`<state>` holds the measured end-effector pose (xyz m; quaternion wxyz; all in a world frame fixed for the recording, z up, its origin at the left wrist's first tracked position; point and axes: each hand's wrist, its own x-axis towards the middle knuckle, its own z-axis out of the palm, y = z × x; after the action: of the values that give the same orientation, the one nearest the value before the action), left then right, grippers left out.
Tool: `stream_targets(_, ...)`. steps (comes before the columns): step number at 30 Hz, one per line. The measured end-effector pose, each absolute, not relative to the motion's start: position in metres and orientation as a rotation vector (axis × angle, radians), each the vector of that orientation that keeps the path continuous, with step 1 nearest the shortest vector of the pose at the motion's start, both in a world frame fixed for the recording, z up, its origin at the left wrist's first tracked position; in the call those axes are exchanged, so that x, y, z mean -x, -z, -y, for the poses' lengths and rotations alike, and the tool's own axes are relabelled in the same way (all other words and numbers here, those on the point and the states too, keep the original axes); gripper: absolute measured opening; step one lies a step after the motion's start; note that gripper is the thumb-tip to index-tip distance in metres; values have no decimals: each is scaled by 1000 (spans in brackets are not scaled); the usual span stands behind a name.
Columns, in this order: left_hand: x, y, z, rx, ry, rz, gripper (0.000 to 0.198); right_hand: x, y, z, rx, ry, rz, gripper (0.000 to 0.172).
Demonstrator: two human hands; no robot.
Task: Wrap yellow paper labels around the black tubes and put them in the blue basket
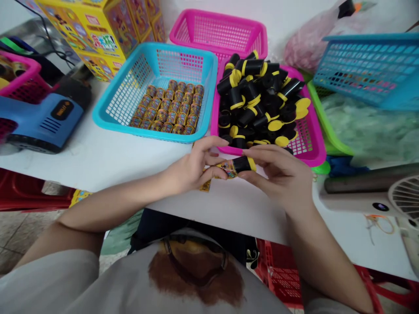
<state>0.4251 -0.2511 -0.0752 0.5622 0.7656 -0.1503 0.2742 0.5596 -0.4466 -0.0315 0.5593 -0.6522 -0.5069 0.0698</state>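
Note:
Between my two hands, over the front of the white table, is a small black canister with a yellow lid (pixel 242 164). A printed yellow sleeve (pixel 228 168) covers its left end. My left hand (pixel 204 163) pinches the sleeve between thumb and fingers. At the lidded end, my right hand (pixel 278 170) grips the canister with thumb and fingertips. Under my left hand lies a flat yellow printed piece (pixel 205 186). Just beyond my hands stands a pink basket (pixel 314 131) heaped with black canisters with yellow lids (pixel 253 93).
A blue basket (pixel 108 102) holds rows of wrapped canisters (pixel 165 111). Behind it are an empty-looking pink basket (pixel 219 32) and stacked yellow boxes (pixel 94 32). At left lies a blue heat gun (pixel 49 120). A fan (pixel 406 198) stands at right, near another blue basket (pixel 366 72).

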Motion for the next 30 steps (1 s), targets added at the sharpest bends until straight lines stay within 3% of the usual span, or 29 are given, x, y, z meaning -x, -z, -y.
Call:
stream_targets(6, -419, 56, 262, -1566, -304, 218, 59, -552, 32, 442, 1471, -370, 1167, 37)
stream_targets(12, -411, 66, 271, -1789, -525, 49, 56, -534, 34, 439, 1841, -307, 856, 39)
stream_targets(15, -412, 66, 271, -1783, -614, -12, 61, -537, 36, 441, 1800, -301, 890, 40)
stream_targets(18, -419, 59, 269, -1585, -616, -31, 67, -541, 40, 440, 1638, -27, 1108, 45)
stream_targets(24, -426, 47, 272, -1225, -434, -88, 79, -532, 52, 429, 1617, 567, 1579, 71)
stream_targets(30, -426, 49, 281, -1149, 34, 67, 61, -517, 54, 429, 1627, 639, 1553, 60)
